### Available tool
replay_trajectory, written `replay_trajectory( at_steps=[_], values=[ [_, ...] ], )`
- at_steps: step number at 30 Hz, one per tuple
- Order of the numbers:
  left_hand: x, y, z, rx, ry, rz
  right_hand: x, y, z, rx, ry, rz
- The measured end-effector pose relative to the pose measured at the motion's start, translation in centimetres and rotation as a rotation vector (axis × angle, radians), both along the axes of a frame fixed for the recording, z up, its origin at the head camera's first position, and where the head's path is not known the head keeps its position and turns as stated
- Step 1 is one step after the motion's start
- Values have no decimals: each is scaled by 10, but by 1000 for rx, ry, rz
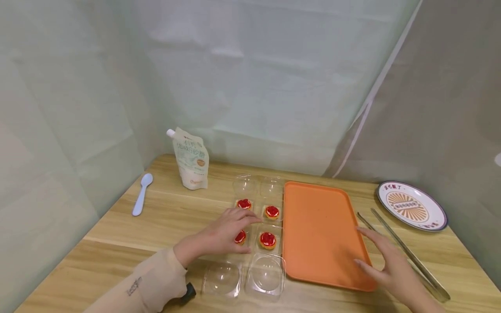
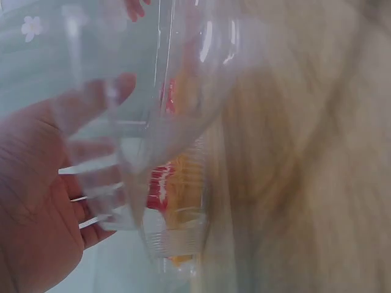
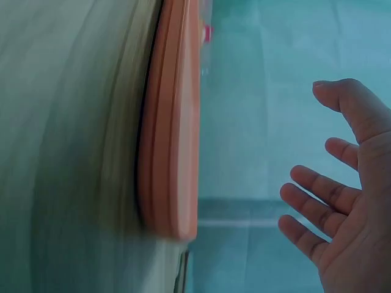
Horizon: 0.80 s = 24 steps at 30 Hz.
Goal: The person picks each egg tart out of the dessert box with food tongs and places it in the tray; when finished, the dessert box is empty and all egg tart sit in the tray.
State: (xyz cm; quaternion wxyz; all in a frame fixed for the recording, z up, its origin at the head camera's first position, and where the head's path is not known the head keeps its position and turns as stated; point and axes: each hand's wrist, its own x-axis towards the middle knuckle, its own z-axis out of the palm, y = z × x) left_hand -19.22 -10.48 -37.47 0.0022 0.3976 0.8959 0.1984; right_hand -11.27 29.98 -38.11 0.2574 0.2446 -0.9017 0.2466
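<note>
Fingers [image 1: 247, 219] spread and relaxed, the left hand [image 1: 223, 231] is over the front-left of four small round tarts topped with red and white [image 1: 268, 240]; whether it touches anything is unclear. Right fingers are parted and hold nothing, the right hand [image 1: 392, 264] being at the right edge of a rectangular orange tray [image 1: 321, 234]. Nearest on the light wood-grain counter [image 1: 98, 265], two clear plastic lids [image 1: 266, 276] lie open. Beyond them, the tarts sit two by two in clear plastic boxes, left of the tray. Silver metal tongs [image 1: 415, 259] lie on the tray's right. Farther back are a pale-blue spoon [image 1: 141, 194], a blue-rimmed white plate [image 1: 429, 208] and an upright white spouted pouch [image 1: 192, 163].
</note>
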Motion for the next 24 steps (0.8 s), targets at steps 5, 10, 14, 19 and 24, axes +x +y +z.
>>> replay_trajectory(
  at_steps=[5,10,14,19,24],
  values=[
    [-5,3,-4,8,20,-13,-6,21,-8,-45,0,-63],
    [-9,7,-5,8,21,-7,-13,40,-16,-102,6,-98],
    [-11,11,-6,-3,26,4,-16,54,-20,-127,-3,-145],
    [-13,15,-8,-14,41,1,-16,67,-24,-118,-7,-234],
    [-14,14,-13,-12,40,0,-18,74,-31,-110,-39,-281]
  ],
)
